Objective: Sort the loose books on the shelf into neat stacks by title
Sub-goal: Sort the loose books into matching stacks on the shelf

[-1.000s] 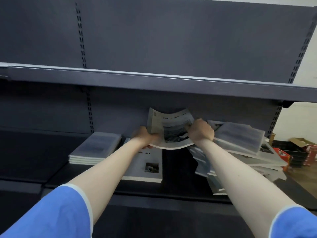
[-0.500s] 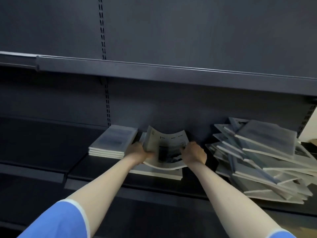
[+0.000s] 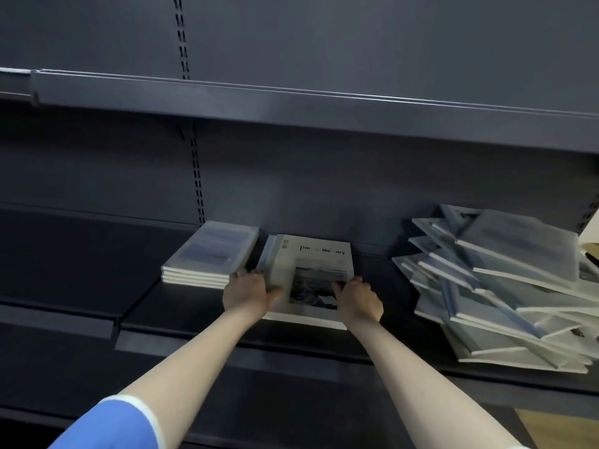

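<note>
Shop: dark metal gondola shelving (image 3: pixel 291 105), slotted uprights (image 3: pixel 197 176), piled books (image 3: pixel 505 286).

Head camera looks forward, slightly down, close to the shelf (image 3: pixel 291 338)

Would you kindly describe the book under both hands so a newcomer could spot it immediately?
On the dark lower shelf, between the neat stack and the messy pile, lies the middle book. Unlike its neighbours, its pale cover shows black title lettering above a dark photograph.
</note>
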Motion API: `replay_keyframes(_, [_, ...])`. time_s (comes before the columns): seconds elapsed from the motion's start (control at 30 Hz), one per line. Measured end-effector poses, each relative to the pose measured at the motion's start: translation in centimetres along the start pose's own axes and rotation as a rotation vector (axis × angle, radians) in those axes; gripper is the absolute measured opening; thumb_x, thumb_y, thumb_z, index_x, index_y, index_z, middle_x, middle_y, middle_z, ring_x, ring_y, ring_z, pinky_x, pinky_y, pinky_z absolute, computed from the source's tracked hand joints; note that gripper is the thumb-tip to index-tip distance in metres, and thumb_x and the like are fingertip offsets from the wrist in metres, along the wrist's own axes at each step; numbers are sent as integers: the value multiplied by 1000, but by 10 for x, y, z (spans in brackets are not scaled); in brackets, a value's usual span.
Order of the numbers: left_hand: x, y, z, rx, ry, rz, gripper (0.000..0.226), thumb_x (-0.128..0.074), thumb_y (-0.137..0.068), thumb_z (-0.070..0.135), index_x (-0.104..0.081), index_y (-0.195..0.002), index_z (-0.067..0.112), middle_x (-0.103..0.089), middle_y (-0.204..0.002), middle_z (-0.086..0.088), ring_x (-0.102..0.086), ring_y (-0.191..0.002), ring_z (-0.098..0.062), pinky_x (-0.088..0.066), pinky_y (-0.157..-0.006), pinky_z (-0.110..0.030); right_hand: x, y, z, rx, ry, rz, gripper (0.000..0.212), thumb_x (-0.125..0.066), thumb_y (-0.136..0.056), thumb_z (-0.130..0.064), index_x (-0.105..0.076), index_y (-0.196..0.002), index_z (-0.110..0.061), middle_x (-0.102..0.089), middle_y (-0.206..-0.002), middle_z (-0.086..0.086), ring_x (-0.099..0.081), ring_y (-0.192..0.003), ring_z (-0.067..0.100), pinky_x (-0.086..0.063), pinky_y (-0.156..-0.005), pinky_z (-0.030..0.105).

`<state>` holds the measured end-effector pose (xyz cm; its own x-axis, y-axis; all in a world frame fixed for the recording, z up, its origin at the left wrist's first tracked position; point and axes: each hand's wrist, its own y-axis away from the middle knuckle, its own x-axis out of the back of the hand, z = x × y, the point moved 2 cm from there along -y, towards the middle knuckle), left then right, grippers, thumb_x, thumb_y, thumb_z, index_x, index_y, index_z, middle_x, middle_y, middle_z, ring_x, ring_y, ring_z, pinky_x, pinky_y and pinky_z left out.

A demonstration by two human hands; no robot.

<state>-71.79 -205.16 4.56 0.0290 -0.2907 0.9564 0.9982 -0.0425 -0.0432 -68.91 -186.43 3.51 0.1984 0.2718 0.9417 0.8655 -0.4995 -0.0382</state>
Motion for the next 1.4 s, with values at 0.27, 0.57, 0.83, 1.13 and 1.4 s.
replay_keyframes(0.27, [-3,-13,-8,16,199,-69,44,-46,-95,44,-54,-113,4,-58,-117,-11,-56,-109,-27,-42,-78,-30,-10,-9,-14,64,96,23,53,-31,-102,-45,-44,-129,-2,-55,-125,14,-62,-105,28,-43,-65,30])
replay_keyframes(0.57, [-2,-18,-11,21,266,-79,42,-49,-94,41,-53,-115,5,-58,-117,-9,-56,-106,-25,-38,-74,-26,-12,-11,-17,87,160,71,51,-27,-103,-41,-47,-127,-1,-58,-121,12,-64,-100,25,-42,-61,28])
replay_keyframes(0.83, [-6,-17,-18,39,380,-85,40,-52,-93,39,-55,-117,8,-58,-117,-7,-55,-100,-22,-43,-78,-28,-19,-8,-14,86,89,88,49,-27,-103,-40,-47,-129,-3,-55,-122,12,-63,-100,23,-43,-60,26])
replay_keyframes(1.13, [-10,-19,-19,57,391,-62,41,-52,-92,40,-54,-117,7,-59,-118,-10,-56,-108,-26,-43,-79,-30,-19,-11,-17,90,117,92,44,-30,-104,-35,-50,-126,-3,-55,-120,12,-63,-99,21,-42,-59,23])
replay_keyframes(1.4, [-9,-19,-17,49,357,-62,41,-52,-93,39,-54,-116,5,-58,-119,-11,-55,-110,-27,-43,-80,-30,-16,-11,-18,93,115,84,46,-28,-104,-37,-50,-126,-3,-55,-120,12,-64,-99,22,-42,-58,24])
